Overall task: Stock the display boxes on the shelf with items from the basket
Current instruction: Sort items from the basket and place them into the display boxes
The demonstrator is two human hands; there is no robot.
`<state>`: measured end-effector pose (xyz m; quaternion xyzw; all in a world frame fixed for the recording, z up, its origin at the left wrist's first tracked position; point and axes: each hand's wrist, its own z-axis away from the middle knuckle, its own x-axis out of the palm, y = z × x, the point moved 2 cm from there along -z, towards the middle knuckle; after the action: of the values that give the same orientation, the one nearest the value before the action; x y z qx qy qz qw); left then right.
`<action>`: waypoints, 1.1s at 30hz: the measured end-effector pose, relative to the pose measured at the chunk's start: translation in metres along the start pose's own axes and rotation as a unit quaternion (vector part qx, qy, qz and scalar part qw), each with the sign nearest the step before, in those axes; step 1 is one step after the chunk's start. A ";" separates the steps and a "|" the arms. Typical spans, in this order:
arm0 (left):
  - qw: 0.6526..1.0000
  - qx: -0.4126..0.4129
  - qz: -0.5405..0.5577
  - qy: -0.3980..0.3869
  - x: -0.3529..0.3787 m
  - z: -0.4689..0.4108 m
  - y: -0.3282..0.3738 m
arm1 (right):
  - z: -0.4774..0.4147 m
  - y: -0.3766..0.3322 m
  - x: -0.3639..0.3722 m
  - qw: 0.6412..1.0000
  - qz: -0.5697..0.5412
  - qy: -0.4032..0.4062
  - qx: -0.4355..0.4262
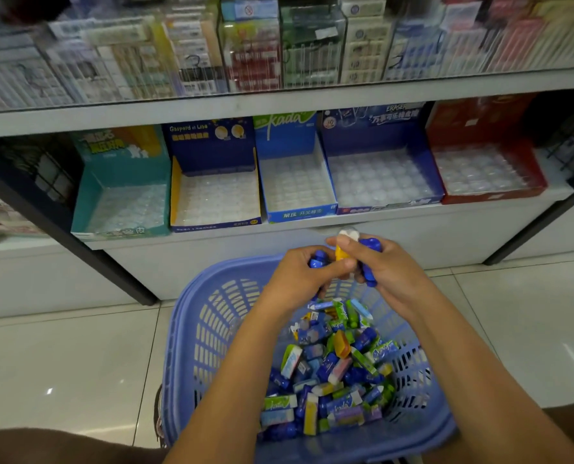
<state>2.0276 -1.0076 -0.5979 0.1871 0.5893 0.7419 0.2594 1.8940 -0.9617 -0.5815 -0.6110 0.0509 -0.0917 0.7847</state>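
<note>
Over the basket (192, 329) my left hand (297, 279) grips a blue eraser (318, 258), my right hand (394, 274) a yellow eraser (341, 253) and a second blue eraser (370, 262); loose erasers (332, 373) lie inside it, display boxes (295, 214) beyond

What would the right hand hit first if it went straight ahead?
Probably the front edge of the white shelf, just past the right hand and the erasers it grips; depth is unclear.

My feed is dim with a cool bluish cast, soft light falling from above. The top shelf (279, 102) is smeared by motion blur and its edge bows from the wide lens, while pale glare streaks the glossy floor tiles (573, 360).
</note>
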 end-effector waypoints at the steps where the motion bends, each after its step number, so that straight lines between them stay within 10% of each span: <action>1: 1.000 0.009 -0.006 0.019 0.003 0.002 0.005 | 0.001 -0.005 -0.001 1.000 0.014 -0.010 -0.010; 11: 0.985 -0.034 0.161 0.047 0.006 -0.003 0.023 | -0.012 -0.020 -0.052 0.973 -0.179 0.053 0.135; 18: 0.979 -0.050 0.198 0.027 0.032 -0.029 0.028 | -0.010 -0.038 -0.080 0.995 0.091 -0.024 -0.032; 33: 0.986 0.037 0.082 0.138 0.063 -0.112 0.060 | -0.066 -0.074 -0.146 0.984 0.086 0.087 -0.128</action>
<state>1.9026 -1.0668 -0.5673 0.1401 0.6294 0.7569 0.1067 1.7327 -1.0115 -0.5306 -0.6893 0.1824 -0.0690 0.6978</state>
